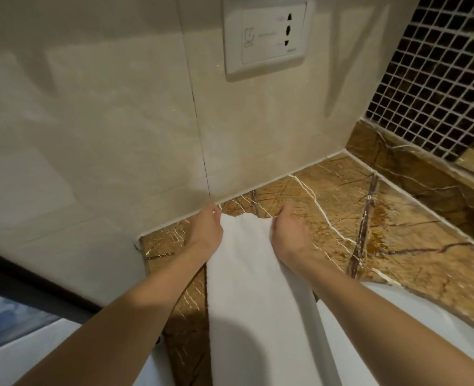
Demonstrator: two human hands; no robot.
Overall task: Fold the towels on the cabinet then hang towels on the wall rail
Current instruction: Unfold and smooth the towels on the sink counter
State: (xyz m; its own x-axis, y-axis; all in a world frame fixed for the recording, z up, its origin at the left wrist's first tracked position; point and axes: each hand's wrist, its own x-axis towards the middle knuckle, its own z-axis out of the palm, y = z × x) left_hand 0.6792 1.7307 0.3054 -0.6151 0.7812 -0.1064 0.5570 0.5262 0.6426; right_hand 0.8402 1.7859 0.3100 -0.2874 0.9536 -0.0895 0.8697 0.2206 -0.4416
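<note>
A white towel [252, 280] lies stretched lengthwise on the brown marble cabinet top [397, 238], running from the bottom of the view toward the wall. My left hand [206, 232] pinches its far left corner close to the wall joint. My right hand [288, 232] grips the far right corner, fingers curled over the edge. The far edge sags a little between both hands. The towel's near end runs out of view at the bottom. No wall rail is in view.
A cream tiled wall [91, 135] stands just behind the hands, with a white socket plate [265, 37] above. A dark mosaic wall [439, 79] and marble upstand close the right side. A white basin rim [425, 316] curves at lower right.
</note>
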